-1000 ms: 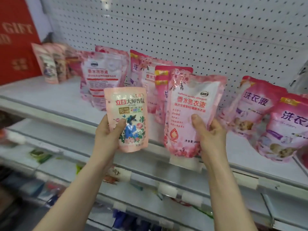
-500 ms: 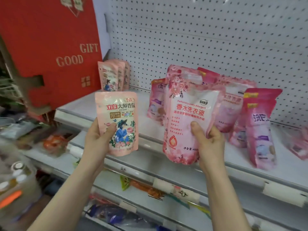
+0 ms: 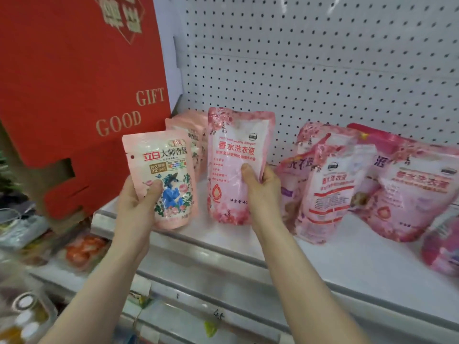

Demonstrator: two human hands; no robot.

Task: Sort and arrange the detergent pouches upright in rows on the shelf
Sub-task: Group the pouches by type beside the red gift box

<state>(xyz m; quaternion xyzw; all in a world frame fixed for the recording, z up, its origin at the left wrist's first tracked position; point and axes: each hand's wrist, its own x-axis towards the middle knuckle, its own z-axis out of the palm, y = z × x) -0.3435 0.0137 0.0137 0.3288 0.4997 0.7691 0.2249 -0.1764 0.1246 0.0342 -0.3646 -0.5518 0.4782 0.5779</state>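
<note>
Your left hand [image 3: 135, 202] grips the small pouch [image 3: 164, 180] upright, thumb on its front, at the right edge of the red box [image 3: 74, 95]. Your right hand [image 3: 263, 192] grips the tall pink pouch [image 3: 236, 165] upright, just right of the box. More pink pouches [image 3: 327, 189] lean farther right of the box.

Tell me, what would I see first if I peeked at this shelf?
Two hands in the middle hold up pink pouches side by side: the left hand grips a small pink pouch with a blue figure on it, the right hand a taller pink pouch. A big red box saying GOOD GIFT fills the upper left. On the white shelf to the right, more pink pouches lean in a jumble.
</note>
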